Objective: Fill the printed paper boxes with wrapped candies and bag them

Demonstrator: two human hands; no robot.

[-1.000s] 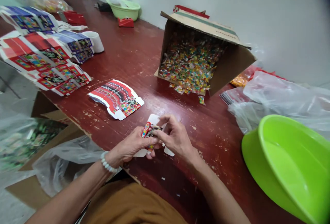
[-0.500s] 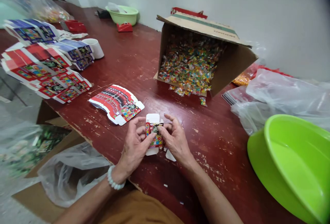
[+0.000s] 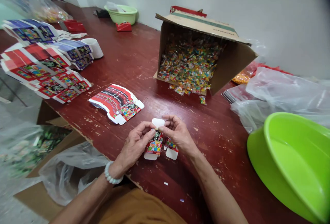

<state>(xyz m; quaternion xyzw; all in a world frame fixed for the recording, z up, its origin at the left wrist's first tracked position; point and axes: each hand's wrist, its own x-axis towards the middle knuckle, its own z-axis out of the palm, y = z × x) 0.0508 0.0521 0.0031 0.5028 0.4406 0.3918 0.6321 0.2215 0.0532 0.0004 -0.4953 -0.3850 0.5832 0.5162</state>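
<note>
Near the front edge of the table, my left hand point(image 3: 135, 142) and my right hand point(image 3: 179, 135) meet over a small red printed carton point(image 3: 155, 144). The fingers of both hands are closed in a pinch at its upper end, under a raised white flap. Whether anything small sits between the fingertips is hidden. Beneath my right hand lies another printed carton piece point(image 3: 171, 145) with a white flap, partly covered. A fanned stack of flat red cartons point(image 3: 117, 102) rests to the left of my hands.
A cardboard box point(image 3: 233, 66) lies on its side, wrapped candies point(image 3: 189, 69) spilling from it. At right stands a green basin point(image 3: 260, 148) beside plastic bags point(image 3: 281, 90). Taped carton bundles point(image 3: 43, 62), a white tape roll point(image 3: 93, 48) and a red tape dispenser point(image 3: 124, 26) are further left.
Both hands have shifted to the carton's upper end, and their fingertips have come together there. More of the carton's front and of the piece under my right hand now shows.
</note>
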